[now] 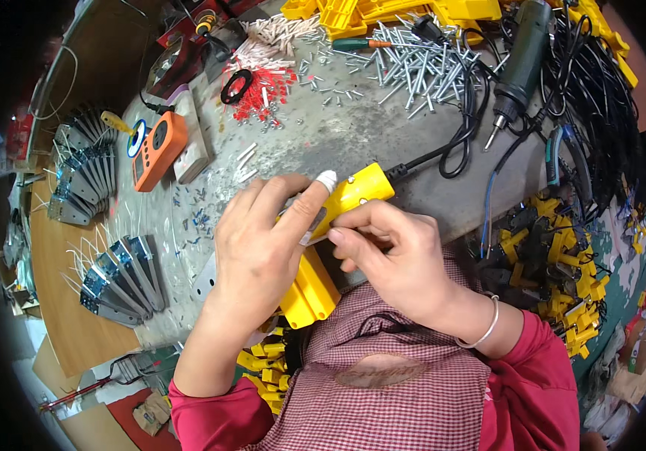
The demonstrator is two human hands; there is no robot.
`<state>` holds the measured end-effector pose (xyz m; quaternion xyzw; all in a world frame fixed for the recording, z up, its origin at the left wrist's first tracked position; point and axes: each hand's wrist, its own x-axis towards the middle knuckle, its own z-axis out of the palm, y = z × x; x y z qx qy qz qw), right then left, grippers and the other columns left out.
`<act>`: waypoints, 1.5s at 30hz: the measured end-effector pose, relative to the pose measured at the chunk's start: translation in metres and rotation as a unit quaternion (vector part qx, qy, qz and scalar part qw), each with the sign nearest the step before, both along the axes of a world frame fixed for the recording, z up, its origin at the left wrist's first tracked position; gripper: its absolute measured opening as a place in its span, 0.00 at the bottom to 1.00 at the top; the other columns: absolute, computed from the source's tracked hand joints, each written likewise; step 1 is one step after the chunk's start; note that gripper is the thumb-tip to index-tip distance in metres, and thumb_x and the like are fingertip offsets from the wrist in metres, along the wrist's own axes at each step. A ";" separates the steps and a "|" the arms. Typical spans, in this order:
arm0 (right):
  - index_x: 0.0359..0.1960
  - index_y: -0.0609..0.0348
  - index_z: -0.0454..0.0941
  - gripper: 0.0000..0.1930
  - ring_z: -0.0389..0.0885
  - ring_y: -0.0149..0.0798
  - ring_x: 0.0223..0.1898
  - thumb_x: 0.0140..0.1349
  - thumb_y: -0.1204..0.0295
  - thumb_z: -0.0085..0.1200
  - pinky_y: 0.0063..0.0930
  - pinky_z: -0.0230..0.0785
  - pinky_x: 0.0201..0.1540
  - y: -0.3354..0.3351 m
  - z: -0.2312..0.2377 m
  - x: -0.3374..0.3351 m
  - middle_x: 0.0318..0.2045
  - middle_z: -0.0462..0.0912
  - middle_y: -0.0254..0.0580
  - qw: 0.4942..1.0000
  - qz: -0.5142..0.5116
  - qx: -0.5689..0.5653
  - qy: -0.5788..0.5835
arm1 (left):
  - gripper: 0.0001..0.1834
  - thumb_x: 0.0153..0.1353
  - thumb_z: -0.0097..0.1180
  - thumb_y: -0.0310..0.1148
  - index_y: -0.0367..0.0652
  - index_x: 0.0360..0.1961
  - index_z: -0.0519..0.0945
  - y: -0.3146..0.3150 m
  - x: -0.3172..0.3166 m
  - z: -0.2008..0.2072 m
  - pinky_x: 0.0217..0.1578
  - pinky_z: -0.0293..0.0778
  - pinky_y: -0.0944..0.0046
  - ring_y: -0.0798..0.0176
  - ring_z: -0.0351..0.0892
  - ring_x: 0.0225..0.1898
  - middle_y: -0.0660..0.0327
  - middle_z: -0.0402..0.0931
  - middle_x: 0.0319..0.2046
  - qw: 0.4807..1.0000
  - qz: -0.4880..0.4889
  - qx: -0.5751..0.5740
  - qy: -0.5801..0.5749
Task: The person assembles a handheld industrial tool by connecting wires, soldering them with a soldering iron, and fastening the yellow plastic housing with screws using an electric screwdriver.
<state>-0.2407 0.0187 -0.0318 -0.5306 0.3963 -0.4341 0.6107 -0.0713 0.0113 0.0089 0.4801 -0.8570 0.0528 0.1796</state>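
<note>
A yellow plastic tool housing point(364, 188) with a black power cord point(422, 158) lies slanted in front of me at the bench's near edge. My left hand point(257, 240) is wrapped over its middle and grips it; one fingertip wears a white covering. Below that hand a wide yellow block-like end point(309, 292) juts out toward my apron. Two small screw heads show on the housing near the cord. My right hand point(398, 252) is at the housing's near side, thumb and forefinger pinched together. Whatever sits between those fingertips is too small to make out.
A power screwdriver point(522, 64) lies at the back right beside pliers point(564, 154) and bundled black cords. Long screws point(421, 64), red bits point(263, 90) and white sticks are heaped at the back. An orange meter point(159, 150) and fanned metal parts point(124, 278) are left.
</note>
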 end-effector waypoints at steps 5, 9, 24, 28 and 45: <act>0.37 0.63 0.80 0.05 0.82 0.39 0.24 0.59 0.78 0.58 0.28 0.72 0.28 -0.019 0.016 -0.024 0.28 0.83 0.45 0.965 -0.067 -0.227 0.117 | 0.25 0.44 0.57 0.22 0.42 0.48 0.79 -0.001 0.009 0.002 0.32 0.70 0.58 0.58 0.76 0.30 0.62 0.76 0.31 0.999 -0.004 0.020 0.041; 0.38 0.60 0.80 0.10 0.80 0.41 0.35 0.53 0.76 0.62 0.29 0.72 0.39 -0.046 0.037 -0.035 0.33 0.80 0.42 0.900 -0.014 -0.364 0.237 | 0.29 0.44 0.57 0.19 0.41 0.53 0.76 0.005 0.019 0.004 0.40 0.75 0.56 0.50 0.79 0.38 0.55 0.79 0.38 0.990 0.086 -0.017 0.108; 0.43 0.59 0.76 0.24 0.77 0.47 0.45 0.43 0.65 0.67 0.48 0.63 0.58 -0.067 0.034 0.002 0.38 0.79 0.44 0.776 0.211 -0.474 0.359 | 0.61 0.41 0.69 0.61 0.40 0.68 0.51 0.060 0.063 -0.030 0.52 0.65 0.48 0.40 0.73 0.51 0.47 0.73 0.54 0.957 0.093 0.126 0.244; 0.45 0.59 0.75 0.25 0.76 0.49 0.47 0.44 0.64 0.67 0.45 0.64 0.56 -0.069 0.028 0.000 0.40 0.79 0.45 0.779 0.222 -0.466 0.355 | 0.53 0.42 0.66 0.61 0.34 0.62 0.63 0.053 0.063 -0.020 0.49 0.65 0.49 0.44 0.71 0.45 0.48 0.73 0.45 0.961 0.116 0.156 0.196; 0.31 0.57 0.77 0.06 0.79 0.41 0.34 0.53 0.69 0.58 0.35 0.67 0.38 -0.082 0.008 -0.075 0.27 0.77 0.37 0.859 0.114 -0.387 0.316 | 0.25 0.46 0.63 0.27 0.38 0.49 0.76 -0.013 -0.034 0.022 0.33 0.75 0.56 0.51 0.78 0.33 0.56 0.75 0.38 0.977 0.022 0.207 0.037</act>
